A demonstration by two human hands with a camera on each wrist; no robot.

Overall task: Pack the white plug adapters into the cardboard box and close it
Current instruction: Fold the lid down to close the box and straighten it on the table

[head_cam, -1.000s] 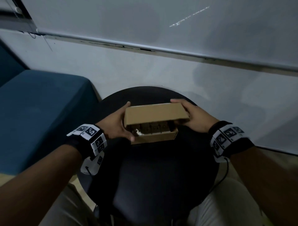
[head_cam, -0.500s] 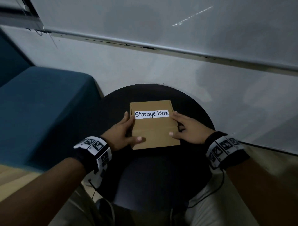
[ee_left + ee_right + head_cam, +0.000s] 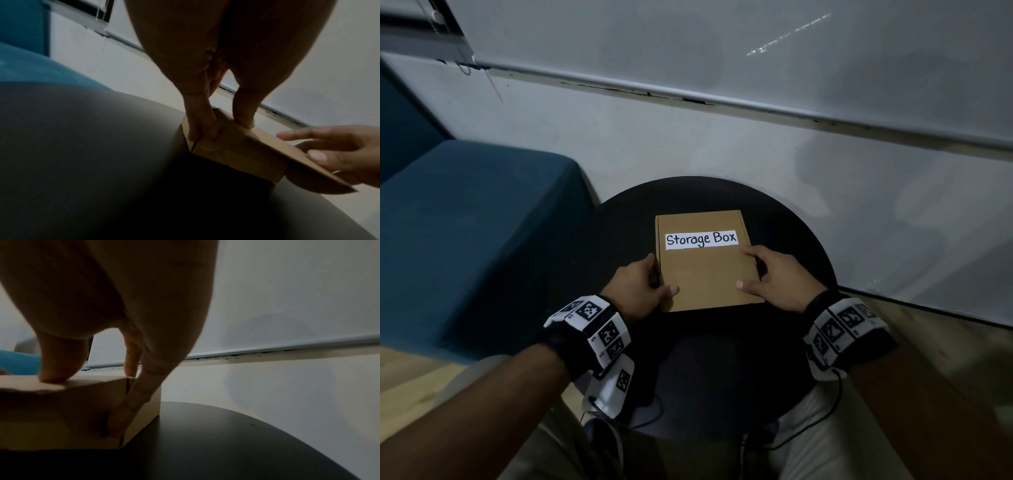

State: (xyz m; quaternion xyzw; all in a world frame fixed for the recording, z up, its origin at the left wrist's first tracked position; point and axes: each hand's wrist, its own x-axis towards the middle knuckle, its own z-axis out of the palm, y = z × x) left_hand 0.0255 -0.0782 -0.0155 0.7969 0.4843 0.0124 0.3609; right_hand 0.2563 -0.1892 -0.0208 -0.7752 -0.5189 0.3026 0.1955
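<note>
Box [image 3: 705, 270] lies mid-frame on the counter [image 3: 722, 359], lid down; our left hand [image 3: 638, 287] and right hand [image 3: 774, 279] clasp its sides, thumbs pressing on top. Untucked flaps could let it spring open.

Head camera looks steeply down on the cardboard box [image 3: 705, 270]; both wrist cameras, low beside its opposite ends and seemingly close, share it.

Dim, murky frames (edges warped)
</note>
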